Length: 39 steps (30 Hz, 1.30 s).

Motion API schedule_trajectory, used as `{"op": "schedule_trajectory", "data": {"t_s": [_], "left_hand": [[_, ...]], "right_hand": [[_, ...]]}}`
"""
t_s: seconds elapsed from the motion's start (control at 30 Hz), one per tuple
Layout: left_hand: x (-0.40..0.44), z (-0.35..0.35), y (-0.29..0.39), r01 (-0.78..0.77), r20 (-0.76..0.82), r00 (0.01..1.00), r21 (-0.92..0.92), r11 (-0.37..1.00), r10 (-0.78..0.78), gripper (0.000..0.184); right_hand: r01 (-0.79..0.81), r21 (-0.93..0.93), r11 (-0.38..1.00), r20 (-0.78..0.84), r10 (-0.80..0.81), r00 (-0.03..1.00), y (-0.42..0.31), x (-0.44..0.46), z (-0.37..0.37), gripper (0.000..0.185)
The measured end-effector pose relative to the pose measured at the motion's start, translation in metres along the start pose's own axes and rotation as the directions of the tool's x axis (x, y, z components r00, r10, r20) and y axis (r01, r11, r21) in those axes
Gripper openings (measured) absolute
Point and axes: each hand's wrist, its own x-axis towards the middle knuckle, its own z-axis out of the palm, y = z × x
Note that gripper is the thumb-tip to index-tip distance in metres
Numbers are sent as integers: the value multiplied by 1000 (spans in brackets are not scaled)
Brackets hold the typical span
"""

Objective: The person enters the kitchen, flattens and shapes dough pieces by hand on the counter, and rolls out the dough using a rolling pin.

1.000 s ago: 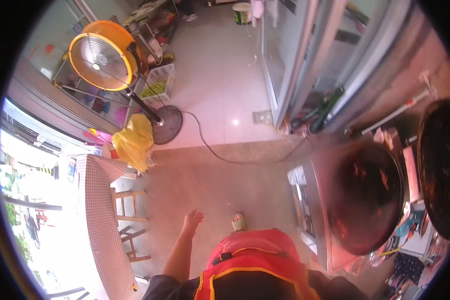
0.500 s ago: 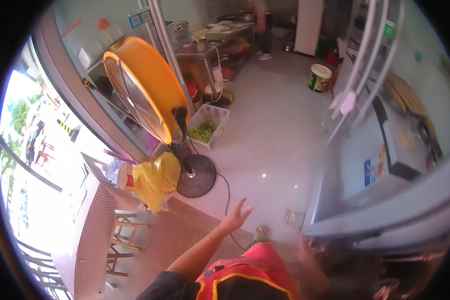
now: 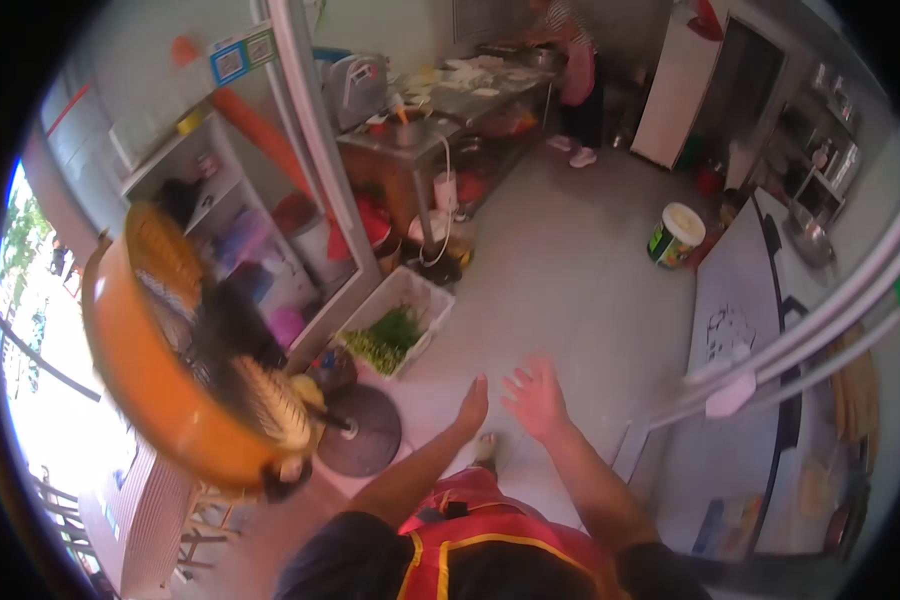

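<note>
Right hand (image 3: 538, 402) is spread, left hand (image 3: 473, 410) looks flat, edge-on, both empty. Crate (image 3: 432, 300) of greens (image 3: 385, 340) sits ahead-left of them; no handling yet imo, touching it calls for reaching lower.

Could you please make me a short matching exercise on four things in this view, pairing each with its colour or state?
1. Fan
2. Crate
3. Apron
4. Right hand

A. White, with greens inside
B. Holding nothing, fingers spread
C. Orange housing
D. Red with yellow edging

Pairs: 1-C, 2-A, 3-D, 4-B
</note>
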Motion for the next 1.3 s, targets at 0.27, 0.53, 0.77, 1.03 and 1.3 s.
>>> {"op": "schedule_trajectory", "data": {"t_s": [0.27, 0.53, 0.77, 1.03, 1.3], "left_hand": [[166, 181, 208, 533, 602, 758, -352, 770, -250, 79], [405, 244, 341, 437, 291, 864, -31, 899, -410, 73], [720, 122, 257, 53, 149, 989, -301, 952, -8, 43], [935, 12, 338, 66, -72, 977, -792, 607, -200, 40], [1195, -7, 447, 29, -228, 886, -841, 540, -403, 33]], "right_hand": [[333, -558, 760, -193, -509, 839, -151, 216, -101, 71], [75, -288, 955, -413, -195, 890, -296, 477, -117, 74], [60, -469, 881, 272, 79, 959, -430, 622, 31, 52], [-109, -584, 805, 73, 186, 980, -520, 906, -9, 44], [-135, -608, 782, -129, 70, 989, -650, 1077, 0, 33]]}}
